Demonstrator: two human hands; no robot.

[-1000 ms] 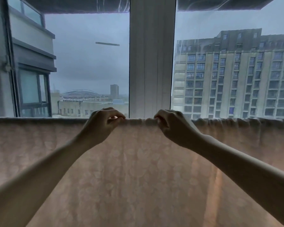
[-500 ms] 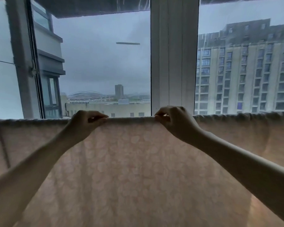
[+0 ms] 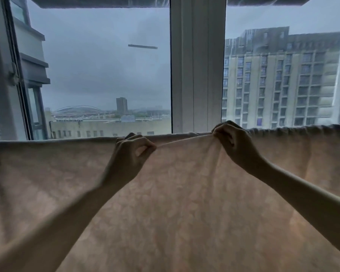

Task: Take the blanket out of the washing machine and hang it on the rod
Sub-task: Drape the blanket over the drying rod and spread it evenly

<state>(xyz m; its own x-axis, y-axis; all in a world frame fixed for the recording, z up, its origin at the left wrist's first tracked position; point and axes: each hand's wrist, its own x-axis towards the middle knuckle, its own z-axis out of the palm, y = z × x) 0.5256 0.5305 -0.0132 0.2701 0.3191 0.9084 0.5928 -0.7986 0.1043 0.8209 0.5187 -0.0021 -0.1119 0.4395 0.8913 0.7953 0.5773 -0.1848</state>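
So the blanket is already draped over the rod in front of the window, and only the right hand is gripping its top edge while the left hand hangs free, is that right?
Not quite: in the head view both hands grip it. The left hand pinches the top edge of the blanket just as the right hand does. The rest holds.

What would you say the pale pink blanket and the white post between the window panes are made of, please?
The pale pink blanket looks like thin woven fabric, matt: daylight glows through it, and it puckers where each hand pinches it. The white post looks like smooth plastic or painted metal, with straight moulded ridges; which one is unclear.
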